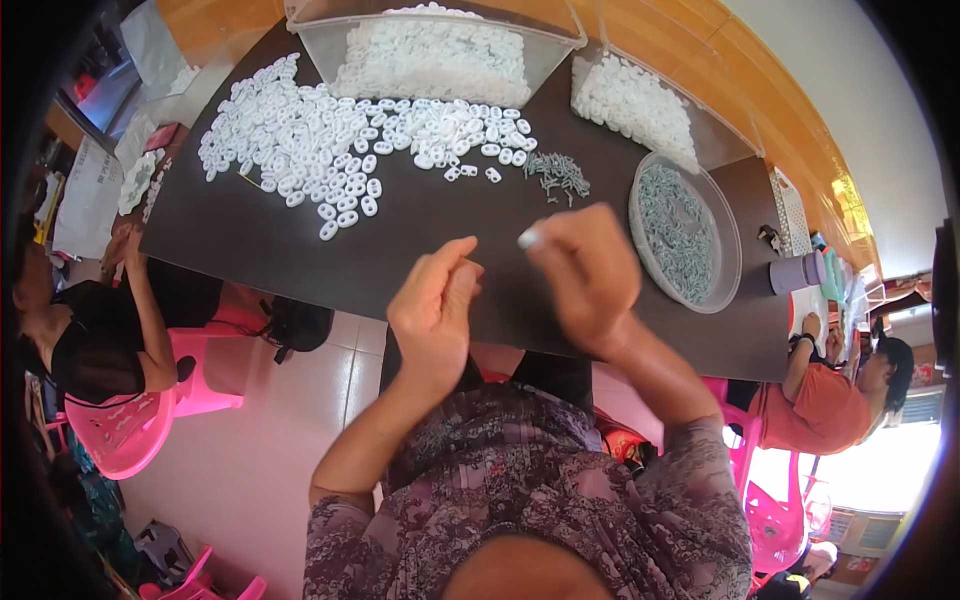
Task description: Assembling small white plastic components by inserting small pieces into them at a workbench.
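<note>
On the dark brown tabletop, glossy white oval plastic pieces with two holes spread at my far left. Nearer, my left hand hovers, fingers loosely bent; whether they hold anything, I cannot tell. Beyond lies a small heap of grey metal screws. My blurred right hand curls, a small white thing at its fingertips, perhaps gripped; I cannot tell. A round clear plastic tub of screws stands rightmost.

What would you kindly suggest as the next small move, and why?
Perhaps bring the right hand to the left hand: something white, too blurred to name, shows at the right fingertips, and the half-curled left hand seems close enough to steady it.
</note>
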{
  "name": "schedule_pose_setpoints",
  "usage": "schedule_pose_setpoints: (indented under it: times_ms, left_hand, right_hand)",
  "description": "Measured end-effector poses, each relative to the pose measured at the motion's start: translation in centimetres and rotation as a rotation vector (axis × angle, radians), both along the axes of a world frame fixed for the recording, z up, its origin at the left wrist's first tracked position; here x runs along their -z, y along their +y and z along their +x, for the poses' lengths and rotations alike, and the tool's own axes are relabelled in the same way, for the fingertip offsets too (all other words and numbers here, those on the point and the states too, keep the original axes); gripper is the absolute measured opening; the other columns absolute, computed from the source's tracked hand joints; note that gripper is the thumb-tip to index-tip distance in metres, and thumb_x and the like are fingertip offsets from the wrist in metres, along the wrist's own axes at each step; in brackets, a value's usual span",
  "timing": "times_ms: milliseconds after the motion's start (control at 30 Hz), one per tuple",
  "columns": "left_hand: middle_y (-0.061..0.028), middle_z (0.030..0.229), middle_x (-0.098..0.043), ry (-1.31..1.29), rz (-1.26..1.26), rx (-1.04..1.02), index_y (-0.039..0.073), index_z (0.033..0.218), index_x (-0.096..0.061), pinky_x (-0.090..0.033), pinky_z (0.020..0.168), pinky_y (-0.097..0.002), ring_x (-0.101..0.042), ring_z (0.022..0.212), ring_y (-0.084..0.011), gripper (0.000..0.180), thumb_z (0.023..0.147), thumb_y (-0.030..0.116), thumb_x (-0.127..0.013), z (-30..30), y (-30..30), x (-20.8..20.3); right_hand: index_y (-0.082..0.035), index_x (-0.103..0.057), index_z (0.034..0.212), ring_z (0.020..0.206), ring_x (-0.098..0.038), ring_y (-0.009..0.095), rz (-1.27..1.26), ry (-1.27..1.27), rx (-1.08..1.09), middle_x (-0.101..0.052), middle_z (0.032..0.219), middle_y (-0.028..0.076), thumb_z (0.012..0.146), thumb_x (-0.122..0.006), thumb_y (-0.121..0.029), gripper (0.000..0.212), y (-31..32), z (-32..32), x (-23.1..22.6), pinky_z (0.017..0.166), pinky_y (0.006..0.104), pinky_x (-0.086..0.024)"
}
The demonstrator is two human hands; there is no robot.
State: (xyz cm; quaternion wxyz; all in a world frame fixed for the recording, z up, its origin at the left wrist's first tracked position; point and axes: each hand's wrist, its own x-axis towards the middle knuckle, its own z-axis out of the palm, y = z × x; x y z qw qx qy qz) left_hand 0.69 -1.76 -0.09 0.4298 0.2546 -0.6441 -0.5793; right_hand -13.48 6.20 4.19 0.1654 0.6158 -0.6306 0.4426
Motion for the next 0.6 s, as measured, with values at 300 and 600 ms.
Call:
schedule_pose_setpoints:
  times_ms: [300, 600]
  left_hand:
    - [-0.0119, 0.068, -0.052, -0.364, -0.731, -0.182, 0.008, 0.087, -0.065, -0.042, 0.057, -0.0404, -0.055, 0.066, -0.0303, 0.012, 0.076, 0.004, -0.064, -3.0, -9.1, -0.4]
    - [-0.0159, 0.072, -0.053, -0.637, -0.933, -0.091, 0.005, 0.075, -0.06, -0.046, 0.062, -0.0439, -0.057, 0.074, -0.0328, 0.004, 0.072, 0.004, -0.061, -6.2, -10.1, 0.7]
  right_hand:
    - [-0.003, -0.066, 0.093, 0.077, -0.062, 0.026, -0.029, 0.168, 0.486, -0.065, 0.084, 0.014, 0.079, -0.064, -0.012, 0.017, -4.7, -18.0, -7.0, 0.069, 0.0339, -0.048]
    - [-0.005, -0.068, 0.081, 0.077, -0.061, 0.035, 0.077, 0.295, 0.551, -0.065, 0.079, 0.017, 0.074, -0.063, -0.013, 0.012, -6.7, -21.8, -6.0, 0.069, 0.0429, -0.047]
